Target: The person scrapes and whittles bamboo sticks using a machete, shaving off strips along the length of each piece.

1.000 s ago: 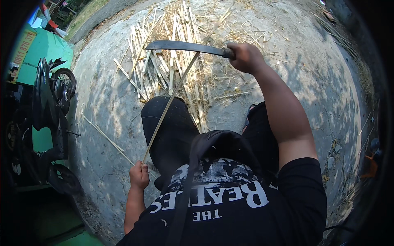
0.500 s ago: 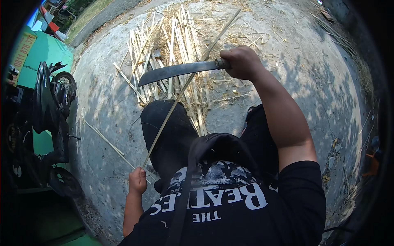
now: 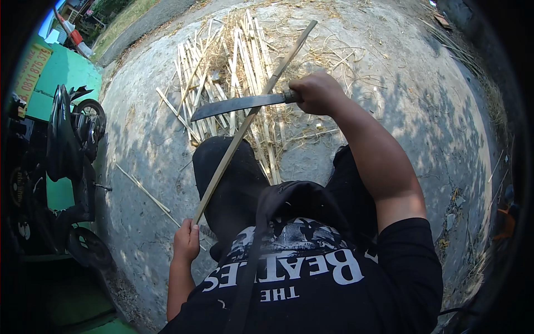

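Note:
My right hand (image 3: 317,93) is wrapped round the handle of a machete (image 3: 236,106), whose long blade points left across the view. Down at the lower left, my left hand (image 3: 186,240) grips the near end of a long bamboo strip (image 3: 225,161). The strip slants up and away to the right, passing over my left knee. Blade and strip cross a little short of my right fist, with the blade lying over the strip; whether the edge bites into it I cannot tell.
Beyond my knees, a pile of split bamboo strips (image 3: 245,67) lies on the concrete ground (image 3: 400,50) among curly shavings (image 3: 334,53). Two thin strips (image 3: 142,189) rest at the left. A dark motorcycle (image 3: 69,139) stands by a green wall (image 3: 67,72). More sticks (image 3: 453,47) lie far right.
The machete and my right hand have shifted slightly nearer and to the left. The bamboo strip has turned to show a wider face, its far end lower in view. My left hand has barely moved.

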Motion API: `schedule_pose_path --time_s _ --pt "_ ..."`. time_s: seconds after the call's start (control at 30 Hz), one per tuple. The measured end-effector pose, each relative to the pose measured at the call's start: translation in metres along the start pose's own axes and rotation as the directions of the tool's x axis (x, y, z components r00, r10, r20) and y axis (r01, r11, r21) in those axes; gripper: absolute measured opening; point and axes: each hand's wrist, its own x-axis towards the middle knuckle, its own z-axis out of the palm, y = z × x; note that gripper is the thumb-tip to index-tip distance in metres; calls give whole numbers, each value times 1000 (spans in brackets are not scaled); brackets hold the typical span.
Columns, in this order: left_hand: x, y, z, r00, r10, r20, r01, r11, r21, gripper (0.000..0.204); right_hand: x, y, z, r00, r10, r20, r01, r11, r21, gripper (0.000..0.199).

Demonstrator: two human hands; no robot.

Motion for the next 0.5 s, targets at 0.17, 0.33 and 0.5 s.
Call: schedule_pose_path --time_s 0.17,0.33,0.5 --pt "3 -17 7 999 33 -44 -31 999 38 52 0 8 -7 998 52 41 -52 999 -2 10" --pt "7 -36 2 997 -18 69 23 997 -72 56 -10 64 -7 888 460 -33 -452 882 131 16" --pt "9 -36 1 997 -43 66 48 996 -70 55 -11 40 -12 926 364 -104 -350 928 130 12"
